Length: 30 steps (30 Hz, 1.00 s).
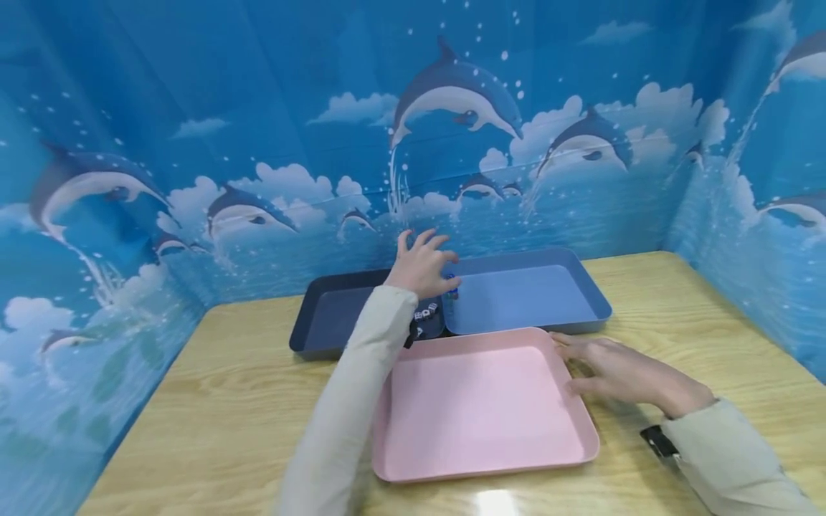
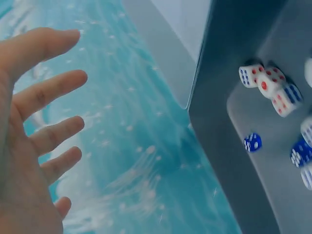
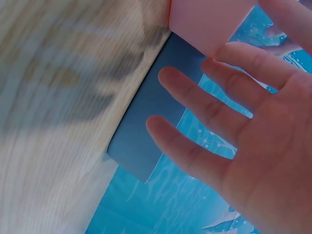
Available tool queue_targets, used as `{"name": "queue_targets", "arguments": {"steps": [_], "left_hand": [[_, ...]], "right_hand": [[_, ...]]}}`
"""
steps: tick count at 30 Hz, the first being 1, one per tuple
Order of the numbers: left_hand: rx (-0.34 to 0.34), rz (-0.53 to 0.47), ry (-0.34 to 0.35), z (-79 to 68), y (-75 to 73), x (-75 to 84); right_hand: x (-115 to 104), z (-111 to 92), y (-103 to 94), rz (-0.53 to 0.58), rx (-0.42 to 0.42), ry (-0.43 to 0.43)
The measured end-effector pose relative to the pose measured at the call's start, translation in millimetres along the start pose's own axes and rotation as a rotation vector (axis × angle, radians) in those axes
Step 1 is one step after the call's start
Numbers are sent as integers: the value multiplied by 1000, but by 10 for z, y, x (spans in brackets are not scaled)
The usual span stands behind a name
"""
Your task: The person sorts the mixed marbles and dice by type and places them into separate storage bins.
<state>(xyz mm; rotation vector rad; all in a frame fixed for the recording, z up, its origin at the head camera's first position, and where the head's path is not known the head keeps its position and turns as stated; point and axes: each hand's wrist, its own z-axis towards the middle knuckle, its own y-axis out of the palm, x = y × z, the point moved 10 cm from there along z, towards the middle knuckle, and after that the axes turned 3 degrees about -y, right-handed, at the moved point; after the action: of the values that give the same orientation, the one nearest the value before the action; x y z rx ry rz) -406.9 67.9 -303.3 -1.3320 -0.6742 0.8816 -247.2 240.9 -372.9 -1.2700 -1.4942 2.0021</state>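
Note:
My left hand [image 1: 422, 266] is stretched out over the place where a dark navy tray [image 1: 335, 312] meets a blue tray [image 1: 525, 297]. Its fingers are spread and hold nothing. In the left wrist view, white dice [image 2: 268, 84] with red and blue dots lie in a tray, with a small blue die [image 2: 252, 142] close by. My right hand [image 1: 619, 373] is at the right side of a pink tray [image 1: 493, 408], fingers extended, fingertips right at its far corner. In the right wrist view, the palm and fingers [image 3: 187, 97] are bare.
All the trays stand on a wood-grain table [image 1: 245, 401], the pink one in front of the other two. A blue dolphin-print curtain [image 1: 310, 129] closes off the back and sides. Bare table shows along the pink tray's left and right.

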Motion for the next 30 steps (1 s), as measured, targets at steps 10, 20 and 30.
{"name": "queue_targets", "arguments": {"steps": [10,20,30], "left_hand": [[120,9,12,-833,-150,-396],[165,-21,-85,-1636,-67,-833],[173,-80,-139,-2075,31,-1060]], "right_hand": [[21,17,12,10,-16,29],[89,3,28,-10,-50,88],[33,21,30,-28,-33,68]]}}
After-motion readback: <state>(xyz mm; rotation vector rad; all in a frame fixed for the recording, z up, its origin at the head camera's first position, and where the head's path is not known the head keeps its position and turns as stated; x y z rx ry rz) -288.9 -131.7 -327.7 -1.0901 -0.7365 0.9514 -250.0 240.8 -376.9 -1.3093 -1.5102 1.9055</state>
